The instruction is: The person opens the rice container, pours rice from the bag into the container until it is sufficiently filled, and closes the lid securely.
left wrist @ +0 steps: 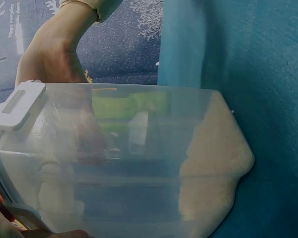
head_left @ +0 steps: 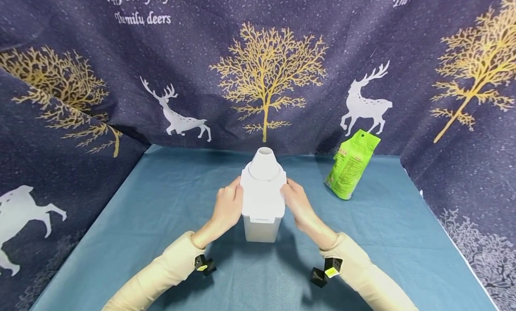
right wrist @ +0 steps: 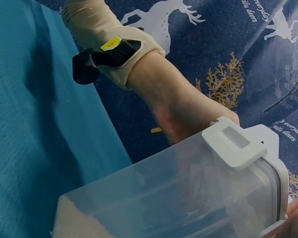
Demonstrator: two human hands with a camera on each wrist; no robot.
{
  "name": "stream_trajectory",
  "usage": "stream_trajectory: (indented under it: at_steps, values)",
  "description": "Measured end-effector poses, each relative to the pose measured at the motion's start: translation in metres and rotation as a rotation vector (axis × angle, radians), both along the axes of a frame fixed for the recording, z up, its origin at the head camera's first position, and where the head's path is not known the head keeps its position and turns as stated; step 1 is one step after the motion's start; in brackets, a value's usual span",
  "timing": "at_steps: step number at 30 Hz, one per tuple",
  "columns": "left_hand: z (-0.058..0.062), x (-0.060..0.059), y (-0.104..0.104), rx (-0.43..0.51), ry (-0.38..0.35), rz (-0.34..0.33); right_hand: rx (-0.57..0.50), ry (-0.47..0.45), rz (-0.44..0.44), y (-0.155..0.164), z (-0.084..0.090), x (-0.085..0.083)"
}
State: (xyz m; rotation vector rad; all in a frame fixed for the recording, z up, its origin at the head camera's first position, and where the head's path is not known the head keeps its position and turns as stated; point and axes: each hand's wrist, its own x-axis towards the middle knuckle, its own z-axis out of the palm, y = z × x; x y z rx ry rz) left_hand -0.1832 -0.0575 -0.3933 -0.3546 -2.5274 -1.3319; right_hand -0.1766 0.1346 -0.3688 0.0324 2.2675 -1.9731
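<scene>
A clear plastic storage container (left wrist: 139, 193) with a white lid (head_left: 264, 201) stands in front of me at the middle of the table. On the lid's far end sits a white cone-shaped spout or cup (head_left: 264, 164), narrow end up. A pale, grain-like filling (left wrist: 216, 163) lies in the bottom, its surface sloping. My left hand (head_left: 229, 205) grips the left side just below the lid, thumb toward me. On the opposite side my right hand (head_left: 297, 201) holds it at the same height. Fingers on the far faces are partly hidden. A white side latch (right wrist: 234, 144) shows in the right wrist view.
A bright green printed bag (head_left: 351, 165) stands tilted at the back right of the blue cloth-covered table (head_left: 173, 190). Behind the table hangs a dark blue curtain (head_left: 181, 55) with trees and deer. Black wrist cameras (head_left: 326, 271) hang under both sleeves.
</scene>
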Motion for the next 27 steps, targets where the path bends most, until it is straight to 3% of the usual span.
stream_trajectory:
  at_steps: [10, 27]
  values:
    - [-0.003, 0.002, 0.005, 0.009, -0.002, -0.027, -0.002, 0.006, -0.04, 0.005, 0.002, 0.005]
    - [-0.002, 0.006, 0.013, -0.016, 0.069, -0.035, 0.037, -0.008, -0.045, 0.013, 0.002, 0.011]
